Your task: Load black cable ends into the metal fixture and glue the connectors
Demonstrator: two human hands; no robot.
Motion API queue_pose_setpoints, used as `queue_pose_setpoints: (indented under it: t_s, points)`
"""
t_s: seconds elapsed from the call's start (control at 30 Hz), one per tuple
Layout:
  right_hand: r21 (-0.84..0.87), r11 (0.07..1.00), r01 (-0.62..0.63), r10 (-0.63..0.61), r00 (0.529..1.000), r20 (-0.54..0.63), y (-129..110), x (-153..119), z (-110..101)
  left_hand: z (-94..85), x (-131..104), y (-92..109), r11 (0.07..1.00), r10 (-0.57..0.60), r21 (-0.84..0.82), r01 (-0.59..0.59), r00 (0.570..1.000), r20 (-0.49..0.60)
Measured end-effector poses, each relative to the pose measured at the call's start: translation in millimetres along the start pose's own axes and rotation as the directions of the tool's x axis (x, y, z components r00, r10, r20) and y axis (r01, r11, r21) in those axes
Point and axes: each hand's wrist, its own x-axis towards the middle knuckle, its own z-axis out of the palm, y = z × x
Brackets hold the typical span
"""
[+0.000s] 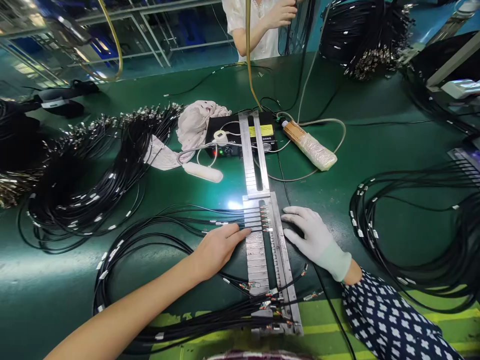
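Observation:
My bare left hand pinches a black cable at the slotted metal fixture. Several more cables lie side by side in the slots just above it, their metal connector ends over the fixture's long opening. On the other side, my right hand, in a white glove, rests against the fixture's right rail with fingers stretched out and apart; nothing shows in it. Below, loose cable ends with bare coloured wires lie across the lower part of the fixture.
A black control box stands behind, with a white cloth and a plastic-wrapped handle tool beside it. Cable bundles lie at left and right. A person is across the green table.

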Motion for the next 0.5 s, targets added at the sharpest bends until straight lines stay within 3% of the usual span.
queue_pose_setpoints:
  t_s: [0.17,0.33,0.5]
  points:
    - [0.010,1.000,-0.002,0.002,1.000,0.004,-0.5,0.4,-0.5,-0.6,-3.2,2.5,0.996,0.008,0.090,-0.008,1.000,-0.006]
    - [0.009,1.000,-0.013,0.013,1.000,0.001,-1.2,1.2,-1.6,1.1,-0.8,3.5,0.998,0.003,0.057,-0.003,1.000,0.000]
    - [-0.003,1.000,-0.010,0.010,1.000,-0.002,-1.0,2.1,-1.1,-1.3,2.5,2.3,0.988,0.067,0.144,-0.062,0.997,-0.029]
